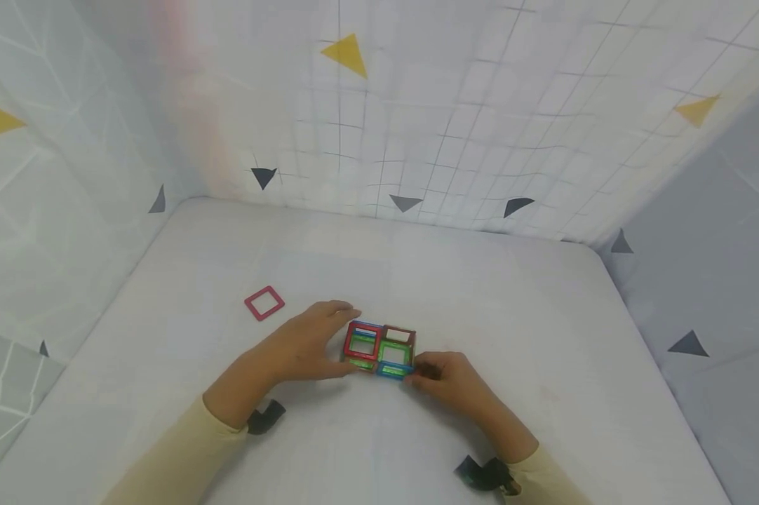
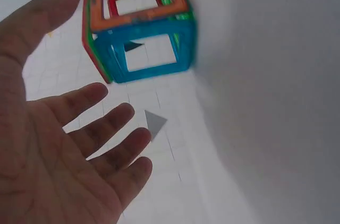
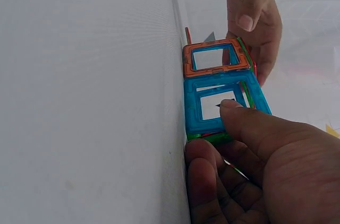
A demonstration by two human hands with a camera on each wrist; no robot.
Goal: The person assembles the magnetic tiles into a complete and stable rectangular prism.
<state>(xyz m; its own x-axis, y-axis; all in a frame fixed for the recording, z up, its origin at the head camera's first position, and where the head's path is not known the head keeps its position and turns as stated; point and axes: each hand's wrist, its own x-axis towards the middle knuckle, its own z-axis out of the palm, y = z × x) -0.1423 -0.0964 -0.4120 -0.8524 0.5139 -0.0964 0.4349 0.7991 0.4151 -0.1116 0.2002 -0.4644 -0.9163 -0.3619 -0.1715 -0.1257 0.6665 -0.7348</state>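
A block of joined magnetic tiles (image 1: pixel 379 349), like two cubes side by side, stands on the white surface with red, green, blue and orange square frames. My right hand (image 1: pixel 449 379) grips its right end. In the right wrist view the thumb lies against a blue tile (image 3: pixel 192 110), with curled fingers beneath the end; an orange tile (image 3: pixel 218 72) adjoins it. My left hand (image 1: pixel 304 344) is spread around the left end, thumb and fingers apart. The left wrist view shows a gap between this hand's fingers (image 2: pixel 114 118) and the block's blue face (image 2: pixel 154 72).
A loose red square tile (image 1: pixel 252 311) lies flat, left of and beyond the left hand. White fabric walls with yellow and dark triangles rise at the back and both sides. Dark straps (image 1: pixel 483 473) sit at both wrists.
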